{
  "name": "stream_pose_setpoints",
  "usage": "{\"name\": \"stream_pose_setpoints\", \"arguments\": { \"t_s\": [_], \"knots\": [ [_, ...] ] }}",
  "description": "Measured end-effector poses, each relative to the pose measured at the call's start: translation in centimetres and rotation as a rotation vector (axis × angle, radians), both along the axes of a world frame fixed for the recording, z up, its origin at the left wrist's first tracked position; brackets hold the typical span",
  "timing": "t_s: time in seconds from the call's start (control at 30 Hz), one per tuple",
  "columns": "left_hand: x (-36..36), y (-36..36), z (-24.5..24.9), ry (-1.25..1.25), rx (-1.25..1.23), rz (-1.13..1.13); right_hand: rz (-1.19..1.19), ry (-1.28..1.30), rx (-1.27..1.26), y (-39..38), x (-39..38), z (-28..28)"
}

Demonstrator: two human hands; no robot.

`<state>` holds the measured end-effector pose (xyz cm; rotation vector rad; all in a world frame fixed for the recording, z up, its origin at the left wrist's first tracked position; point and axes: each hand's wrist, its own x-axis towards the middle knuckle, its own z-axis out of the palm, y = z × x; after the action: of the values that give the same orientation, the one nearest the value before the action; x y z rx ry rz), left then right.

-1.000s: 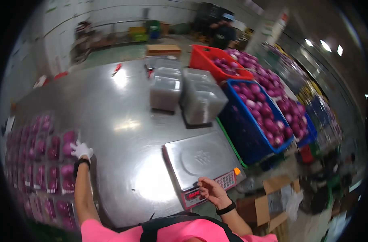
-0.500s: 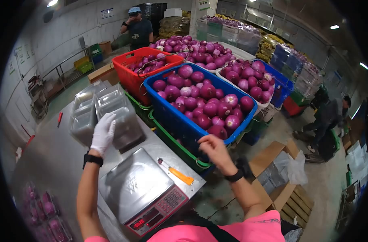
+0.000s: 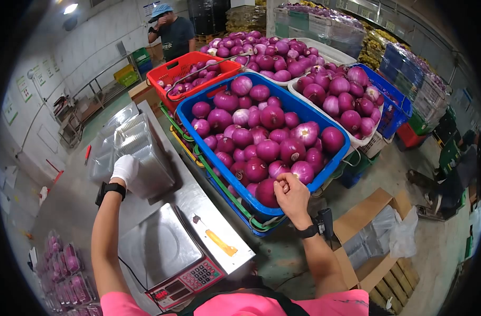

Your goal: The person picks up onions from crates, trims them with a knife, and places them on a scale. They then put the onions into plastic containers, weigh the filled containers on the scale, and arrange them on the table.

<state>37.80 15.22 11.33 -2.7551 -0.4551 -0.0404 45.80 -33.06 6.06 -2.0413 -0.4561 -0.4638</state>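
My left hand (image 3: 126, 169), in a white glove, is closed at the near corner of a stack of clear plastic containers (image 3: 152, 167). Its fingertips are partly hidden against the top container's edge. Bare and with curled fingers, my right hand (image 3: 292, 196) is over the near rim of the blue crate (image 3: 231, 190). It is right beside a red onion (image 3: 266, 194), seemingly touching it; what its fingers close on, if anything, is hidden. Many more red onions (image 3: 268, 150) fill this crate.
A scale (image 3: 164, 247) and an orange-handled knife (image 3: 221, 242) lie on the metal table (image 3: 193, 203). Packed onions (image 3: 66, 263) are at left. Behind stand a red crate (image 3: 167, 81) and a white crate of onions (image 3: 351, 138). An open carton (image 3: 351, 237) is at right; a person (image 3: 174, 37) stands behind.
My right hand has moved over the blue crate's rim to the front onion. My left hand has shifted down to the near corner of the container stack. The view has tilted.
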Motion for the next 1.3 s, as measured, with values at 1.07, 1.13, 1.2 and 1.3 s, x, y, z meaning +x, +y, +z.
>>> {"name": "stream_pose_setpoints", "arguments": {
  "t_s": [1.07, 1.13, 1.2, 1.3],
  "knots": [
    [-16.4, -26.1, -0.9, -0.533, -0.384, 0.303, 0.161, -0.145, -0.832, 21.8, 43.4, 3.6],
    [-15.5, -27.0, 0.0, -0.484, -0.383, 0.377, 0.176, -0.080, -0.861, 23.5, 44.8, 2.1],
    [-14.5, -27.7, 0.9, -0.431, -0.386, 0.453, 0.196, -0.020, -0.791, 24.2, 45.6, 1.5],
    [-14.3, -28.3, 0.6, -0.513, -0.418, 0.530, 0.272, -0.037, -0.768, 24.0, 46.5, 1.8]
  ]
}}
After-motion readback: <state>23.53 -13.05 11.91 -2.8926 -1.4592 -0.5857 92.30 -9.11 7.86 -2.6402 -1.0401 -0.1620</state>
